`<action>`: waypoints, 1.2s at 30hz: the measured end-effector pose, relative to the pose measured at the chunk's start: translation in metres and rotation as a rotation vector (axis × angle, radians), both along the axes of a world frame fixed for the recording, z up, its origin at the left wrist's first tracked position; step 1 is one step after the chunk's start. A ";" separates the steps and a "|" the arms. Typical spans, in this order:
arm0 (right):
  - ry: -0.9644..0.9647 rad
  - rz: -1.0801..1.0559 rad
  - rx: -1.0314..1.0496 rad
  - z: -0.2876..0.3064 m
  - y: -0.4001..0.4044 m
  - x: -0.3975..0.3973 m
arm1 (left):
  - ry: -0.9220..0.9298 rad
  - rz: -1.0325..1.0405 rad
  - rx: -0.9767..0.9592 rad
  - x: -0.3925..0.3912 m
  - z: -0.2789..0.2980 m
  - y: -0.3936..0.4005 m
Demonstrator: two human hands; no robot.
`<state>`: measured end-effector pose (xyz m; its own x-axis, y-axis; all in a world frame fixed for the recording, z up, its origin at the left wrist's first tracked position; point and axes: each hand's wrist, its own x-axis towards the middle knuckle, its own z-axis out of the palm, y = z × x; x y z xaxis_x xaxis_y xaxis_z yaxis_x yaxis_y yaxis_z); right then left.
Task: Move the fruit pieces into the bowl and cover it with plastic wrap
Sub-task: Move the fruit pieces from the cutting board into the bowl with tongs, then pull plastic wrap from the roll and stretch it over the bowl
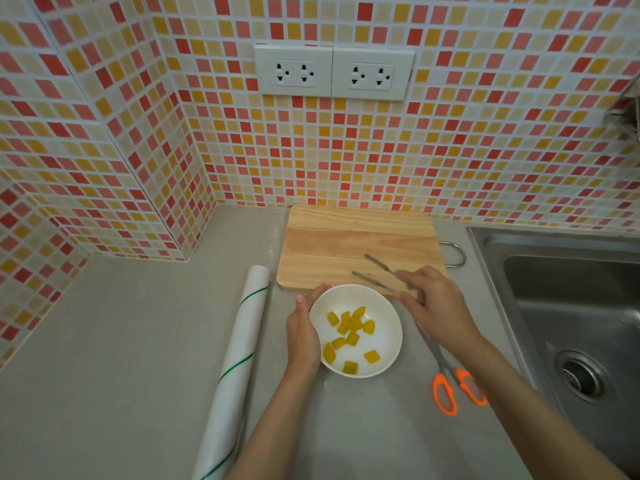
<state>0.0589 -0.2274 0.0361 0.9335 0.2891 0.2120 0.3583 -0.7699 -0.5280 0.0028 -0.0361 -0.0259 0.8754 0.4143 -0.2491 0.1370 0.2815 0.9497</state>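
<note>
On the grey counter (121,341), just in front of the wooden cutting board (346,244), sits the white bowl (384,351) with the yellow fruit pieces (348,332) lying inside it, most bunched near the middle and a few apart toward the near rim. The board itself carries no fruit.

The left hand (303,332) cups the bowl's left side, palm against the wall and fingers curved loosely around the far-left rim, its forearm running in from the bottom edge. The right hand (436,303) reaches in from the lower right and hovers over the bowl's far-right edge and the near corner of the board. Its fingers are pinched on a pair of metal tongs (375,271), whose two thin arms point up and left over the board, spread apart at the tips with nothing between them.

Left of the bowl lies the roll of plastic wrap (239,362), white with green stripes, stretched lengthwise from beside the board toward the bottom edge; a film of wrap seems to lie on the counter beside it, though its extent is hard to tell. Orange-handled scissors (446,375) lie right of the bowl, partly under the right forearm. Beyond them is the steel sink (561,306). Behind the board, the mosaic tile wall (450,150) holds two white sockets (334,72).
</note>
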 end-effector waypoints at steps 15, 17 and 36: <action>0.098 -0.348 -0.282 -0.047 0.002 0.050 | -0.089 -0.087 0.344 -0.014 0.021 0.047; 0.128 -0.355 -0.313 -0.039 0.007 0.046 | -0.079 -0.089 0.676 -0.024 0.024 0.076; 0.444 0.119 0.547 0.014 0.157 -0.104 | -0.032 -0.082 -0.272 -0.076 0.057 0.113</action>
<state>-0.0455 -0.0701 0.0499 0.9339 0.3555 -0.0368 0.0854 -0.3220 -0.9429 -0.0735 0.0765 0.0308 0.9125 0.2633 -0.3132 0.1412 0.5158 0.8450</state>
